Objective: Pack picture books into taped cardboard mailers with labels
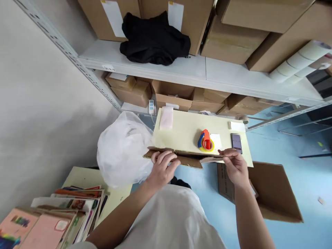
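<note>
A narrow brown cardboard box [190,161], seen edge-on with its flaps along the top, is held at the near edge of the pale yellow table [181,128]. The fingers of my left hand [161,171] curl over its left part. My right hand [236,168] pinches the flap at its right end. Just beyond the cardboard, a tape dispenser [206,140] with an orange and blue body and a yellow roll lies on the table. Farther right are a phone [236,143] and a white stack of paper [237,126]. The inside of the cardboard box is mostly hidden.
A white plastic bag [121,148] bulges left of the table. Magazines and books [70,207] are piled at lower left. An open carton [275,190] stands on the blue floor at right. Shelving [181,74] with boxes and a black garment [155,38] spans the back.
</note>
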`<state>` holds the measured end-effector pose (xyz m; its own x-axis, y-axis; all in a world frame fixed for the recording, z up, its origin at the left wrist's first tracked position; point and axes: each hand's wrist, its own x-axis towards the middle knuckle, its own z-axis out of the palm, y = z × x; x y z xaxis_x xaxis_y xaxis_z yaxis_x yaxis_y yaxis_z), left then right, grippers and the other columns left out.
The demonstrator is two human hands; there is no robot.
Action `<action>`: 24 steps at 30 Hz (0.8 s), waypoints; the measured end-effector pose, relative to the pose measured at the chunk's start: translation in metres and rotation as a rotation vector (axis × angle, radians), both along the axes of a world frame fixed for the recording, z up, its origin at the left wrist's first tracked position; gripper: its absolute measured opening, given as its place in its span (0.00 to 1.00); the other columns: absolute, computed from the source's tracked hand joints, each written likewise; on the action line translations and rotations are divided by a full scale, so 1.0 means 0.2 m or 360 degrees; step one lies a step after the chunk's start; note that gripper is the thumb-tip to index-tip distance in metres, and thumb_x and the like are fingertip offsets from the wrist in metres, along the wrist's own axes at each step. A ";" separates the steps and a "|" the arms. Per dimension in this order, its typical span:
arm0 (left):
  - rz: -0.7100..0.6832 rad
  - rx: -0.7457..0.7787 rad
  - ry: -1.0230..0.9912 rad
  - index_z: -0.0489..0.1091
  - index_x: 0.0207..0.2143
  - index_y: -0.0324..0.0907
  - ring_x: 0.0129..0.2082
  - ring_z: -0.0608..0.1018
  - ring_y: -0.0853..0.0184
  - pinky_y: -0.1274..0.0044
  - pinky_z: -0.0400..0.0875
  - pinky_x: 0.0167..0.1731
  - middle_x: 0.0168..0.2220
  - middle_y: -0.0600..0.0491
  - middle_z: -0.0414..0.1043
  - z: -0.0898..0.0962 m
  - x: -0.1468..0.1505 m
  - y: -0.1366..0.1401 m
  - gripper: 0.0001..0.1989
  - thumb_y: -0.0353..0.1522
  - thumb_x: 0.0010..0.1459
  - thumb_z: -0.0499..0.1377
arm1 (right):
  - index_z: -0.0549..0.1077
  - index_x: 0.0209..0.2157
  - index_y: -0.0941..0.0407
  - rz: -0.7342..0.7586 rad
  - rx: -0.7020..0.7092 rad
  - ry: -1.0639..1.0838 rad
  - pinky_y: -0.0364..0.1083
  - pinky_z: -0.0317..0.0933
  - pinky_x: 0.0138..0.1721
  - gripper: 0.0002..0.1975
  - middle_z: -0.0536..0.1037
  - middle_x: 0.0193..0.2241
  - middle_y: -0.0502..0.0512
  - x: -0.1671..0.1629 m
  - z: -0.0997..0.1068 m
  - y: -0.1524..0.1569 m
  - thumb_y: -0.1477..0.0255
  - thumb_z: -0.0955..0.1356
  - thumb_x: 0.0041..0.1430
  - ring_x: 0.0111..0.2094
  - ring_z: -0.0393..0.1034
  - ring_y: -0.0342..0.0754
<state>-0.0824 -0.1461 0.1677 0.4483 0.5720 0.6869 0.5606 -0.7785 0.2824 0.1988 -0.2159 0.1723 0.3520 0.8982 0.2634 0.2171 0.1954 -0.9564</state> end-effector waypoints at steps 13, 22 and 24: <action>-0.0472 -0.0369 0.0376 0.69 0.30 0.43 0.34 0.73 0.70 0.69 0.51 0.47 0.31 0.56 0.73 -0.04 0.15 0.36 0.13 0.21 0.58 0.49 | 0.60 0.32 0.53 -0.0349 -0.0256 0.0179 0.42 0.53 0.28 0.15 0.64 0.27 0.45 0.01 -0.06 0.49 0.79 0.65 0.39 0.26 0.58 0.41; -0.0209 -0.0622 0.0516 0.68 0.32 0.43 0.35 0.72 0.70 0.70 0.52 0.44 0.33 0.55 0.72 -0.15 0.41 0.29 0.10 0.24 0.60 0.49 | 0.63 0.34 0.52 0.0229 -0.0390 0.0301 0.43 0.56 0.28 0.18 0.66 0.31 0.48 0.20 -0.35 0.77 0.78 0.61 0.36 0.28 0.60 0.43; -0.0142 -0.0644 0.0547 0.68 0.33 0.43 0.35 0.72 0.69 0.70 0.53 0.44 0.34 0.55 0.71 -0.19 0.47 0.28 0.10 0.24 0.61 0.49 | 0.63 0.42 0.52 0.0269 -0.0393 0.0241 0.45 0.61 0.33 0.23 0.69 0.38 0.51 0.22 -0.40 0.80 0.78 0.61 0.38 0.34 0.65 0.46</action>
